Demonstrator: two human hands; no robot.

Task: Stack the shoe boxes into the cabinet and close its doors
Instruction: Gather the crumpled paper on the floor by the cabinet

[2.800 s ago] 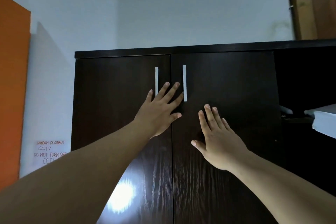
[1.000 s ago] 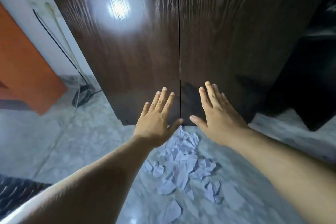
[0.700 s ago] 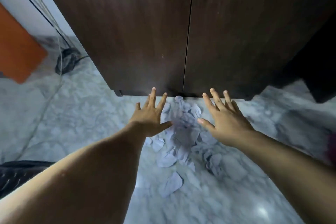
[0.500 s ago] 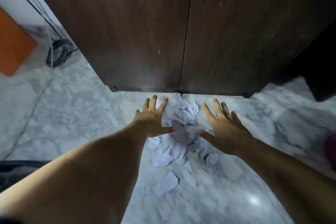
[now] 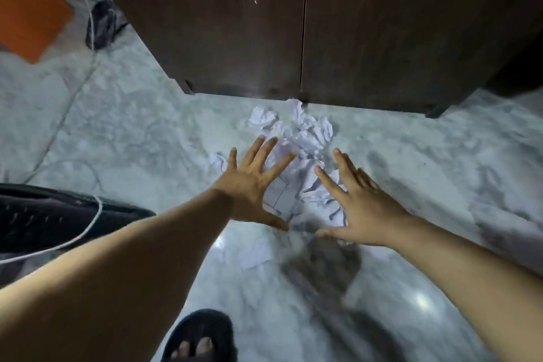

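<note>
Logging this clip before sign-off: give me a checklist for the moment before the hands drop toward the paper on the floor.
1. Cabinet doors shut, seam closed: ok.
2. Shoe boxes inside: cannot tell, doors hide them.
3. Left hand free, fingers spread: ok.
4. Right hand free, fingers spread: ok.
5. Floor before the cabinet clear: not ok, crumpled paper lies there.
6. Footing: cannot tell; white cable runs along the left.

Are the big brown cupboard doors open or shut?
Shut. The two cabinet doors meet flush, with only a thin dark seam between them.
</note>
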